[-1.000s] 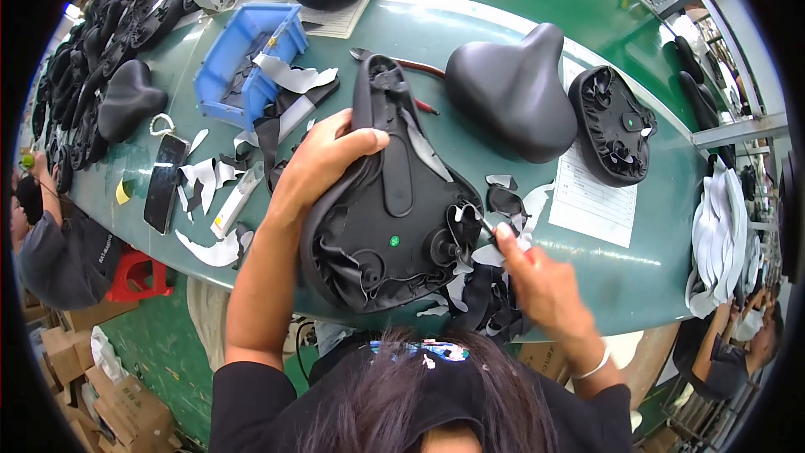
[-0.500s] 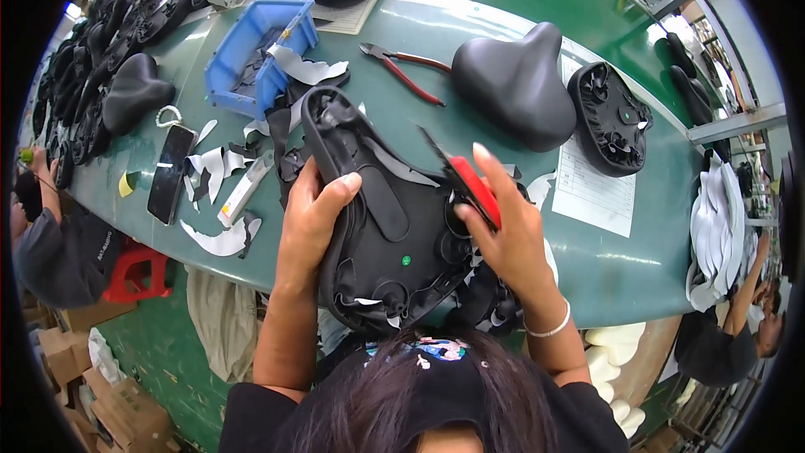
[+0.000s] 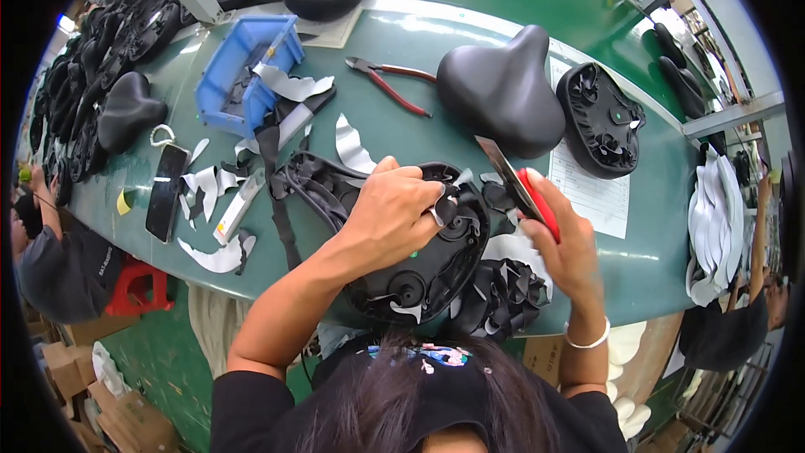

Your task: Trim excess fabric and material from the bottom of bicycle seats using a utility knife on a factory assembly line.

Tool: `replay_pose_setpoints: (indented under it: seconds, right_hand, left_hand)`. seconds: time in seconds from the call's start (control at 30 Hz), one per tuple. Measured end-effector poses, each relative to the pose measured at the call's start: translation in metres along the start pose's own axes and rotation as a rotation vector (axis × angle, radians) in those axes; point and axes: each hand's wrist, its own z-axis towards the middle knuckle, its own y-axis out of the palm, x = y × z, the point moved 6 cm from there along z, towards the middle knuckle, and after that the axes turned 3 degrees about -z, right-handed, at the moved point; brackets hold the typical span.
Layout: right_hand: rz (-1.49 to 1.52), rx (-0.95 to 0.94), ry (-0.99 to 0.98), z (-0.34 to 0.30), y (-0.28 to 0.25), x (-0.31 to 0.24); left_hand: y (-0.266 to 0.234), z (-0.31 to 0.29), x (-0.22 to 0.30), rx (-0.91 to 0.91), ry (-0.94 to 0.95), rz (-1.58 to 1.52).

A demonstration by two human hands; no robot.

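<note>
A black bicycle saddle point(image 3: 394, 264) lies underside up on the green table before me, its wrinkled cover edge folded inward. My left hand point(image 3: 390, 210) is closed over its far part, pinching a piece of black-and-white cover material point(image 3: 446, 202) at the rim; whether the piece is still attached cannot be seen. To the right, my right hand point(image 3: 570, 243) grips a red utility knife point(image 3: 541, 205), its blade out and pointing up and left, apart from the saddle. Beside the saddle's right side sits a heap of black trimmings point(image 3: 503, 295).
Red-handled cutting pliers point(image 3: 394, 88), a finished saddle point(image 3: 503, 92) and an upturned one point(image 3: 599, 122) are farther off. On the left are a blue bin point(image 3: 220, 88), a phone point(image 3: 168, 193), white scraps point(image 3: 205, 193) and piled saddles point(image 3: 101, 59). Other people work at both sides.
The saddle has been turned and lowered on the table. My left hand has gone from its left side to the far rim and pinches material there. The knife has moved right, away from the saddle.
</note>
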Motion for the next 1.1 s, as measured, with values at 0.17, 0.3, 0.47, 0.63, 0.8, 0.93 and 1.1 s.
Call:
replay_pose_setpoints:
  seconds: [0.17,0.3,0.47,0.63,0.8,0.93,1.1]
  right_hand:
    - [-0.561,-0.234,-0.298,-0.011,0.007,-0.013]
    - [-0.683,-0.226,-0.124,-0.044,0.016,-0.008]
    - [-0.608,-0.149,0.097,-0.087,0.027,-0.022]
    - [-0.655,-0.138,0.065,-0.035,0.016,-0.018]
    - [-0.842,-0.163,0.086,-0.027,0.038,-0.016]
    - [-0.769,-0.183,0.099,-0.049,0.034,-0.034]
    - [-0.886,-0.270,-0.196,0.036,-0.004,-0.011]
  left_hand:
    - [-0.005,0.001,0.005,0.085,-0.037,-0.155]
    - [-0.012,-0.003,-0.016,0.270,-0.638,-0.988]
    - [-0.044,-0.008,-0.038,0.352,0.199,-2.023]
    - [-0.054,0.008,0.007,0.462,0.091,-0.278]
    - [-0.050,0.027,-0.026,0.619,0.085,0.080]
    - [-0.041,0.021,-0.073,0.555,-0.276,-0.828]
    - [-0.030,-0.032,-0.054,0.453,-0.422,-1.309]
